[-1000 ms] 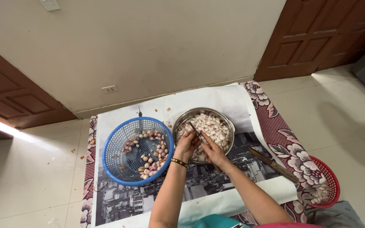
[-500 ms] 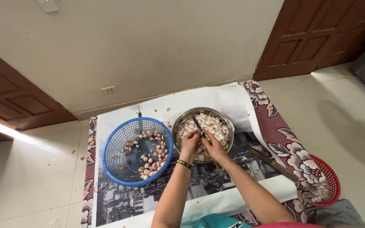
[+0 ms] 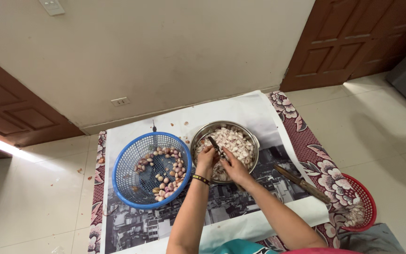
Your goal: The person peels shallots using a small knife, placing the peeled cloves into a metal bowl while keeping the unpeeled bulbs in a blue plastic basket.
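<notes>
Both hands meet over the steel bowl (image 3: 225,146): the right hand (image 3: 233,165) has its fingers closed on a small knife (image 3: 216,146), the left hand (image 3: 206,157) pinches 1 shallot. The bowl looks well filled with peeled pieces; by my judgement, a thin layer of unpeeled shallots (image 3: 163,171) remains in the blue basket (image 3: 128,181).

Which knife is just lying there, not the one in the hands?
Find the big printed sheet on the floor. Right of the steel bowl, near the sheet's right edge, lies a long knife with a brown handle. Nobody touches it, unlike the small one.
</notes>
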